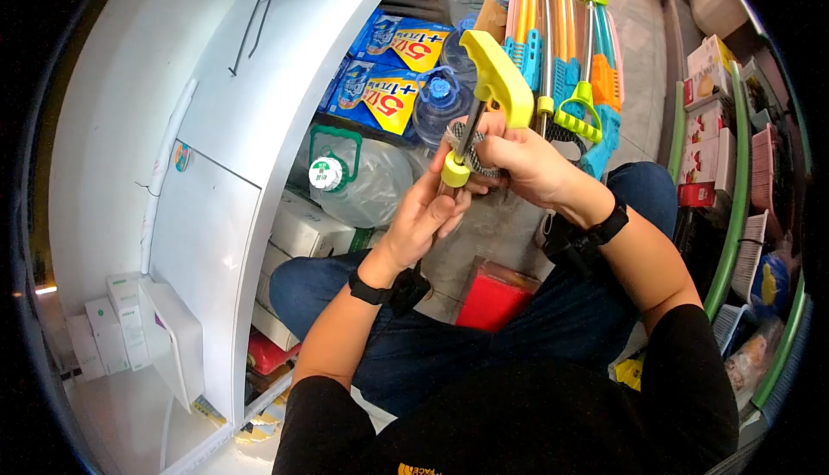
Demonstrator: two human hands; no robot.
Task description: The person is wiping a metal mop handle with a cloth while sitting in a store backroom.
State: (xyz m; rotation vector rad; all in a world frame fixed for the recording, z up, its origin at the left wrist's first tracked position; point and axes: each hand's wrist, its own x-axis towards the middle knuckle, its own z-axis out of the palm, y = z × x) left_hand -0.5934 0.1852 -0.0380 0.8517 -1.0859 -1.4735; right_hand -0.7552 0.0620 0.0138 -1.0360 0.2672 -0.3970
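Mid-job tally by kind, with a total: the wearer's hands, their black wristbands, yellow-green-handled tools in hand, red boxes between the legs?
Hands, left and right: 2
Black wristbands: 2
Yellow-green-handled tool: 1
Red box: 1
Total: 6

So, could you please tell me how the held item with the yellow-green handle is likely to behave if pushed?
The thick yellow-green handle looks like moulded plastic, so it is probably light for its size. The straight, shiny rod seems stiff, unlikely to flop. The handle's smooth surface could be slightly slippery.
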